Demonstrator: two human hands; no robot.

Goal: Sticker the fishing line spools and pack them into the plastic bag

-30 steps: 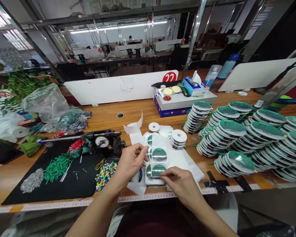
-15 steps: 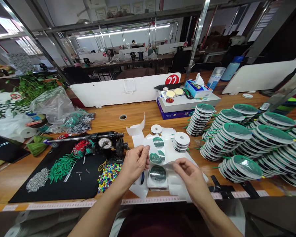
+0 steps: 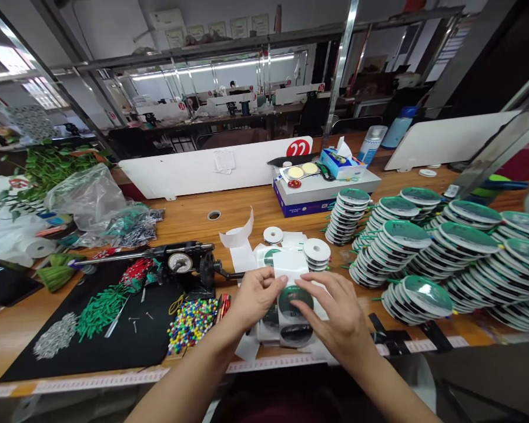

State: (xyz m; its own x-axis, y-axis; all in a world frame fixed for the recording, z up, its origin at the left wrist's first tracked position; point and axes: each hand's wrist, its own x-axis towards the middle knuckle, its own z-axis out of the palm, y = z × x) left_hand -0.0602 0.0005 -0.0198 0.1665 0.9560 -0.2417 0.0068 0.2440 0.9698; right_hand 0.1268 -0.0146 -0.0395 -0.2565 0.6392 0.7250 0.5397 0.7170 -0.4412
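Observation:
A white strip bearing round green labels is held between both hands near the table's front edge. My left hand pinches the strip's left side. On its right side, my right hand grips the edge, with thumb and fingers beside a green label. Below lies a dark round label. More label sheets lie under the strip, partly hidden. Just behind my right hand stands a short stack of white spools, and a single white spool lies farther back.
Many stacked green-topped spools fill the right side. At the left, a black winding device stands by a black mat with green pieces and pins. Colourful beads lie left of my hands. A box stands behind.
Both hands have come closer together, and a strip with green labels is now raised between them. The camera view has shifted slightly.

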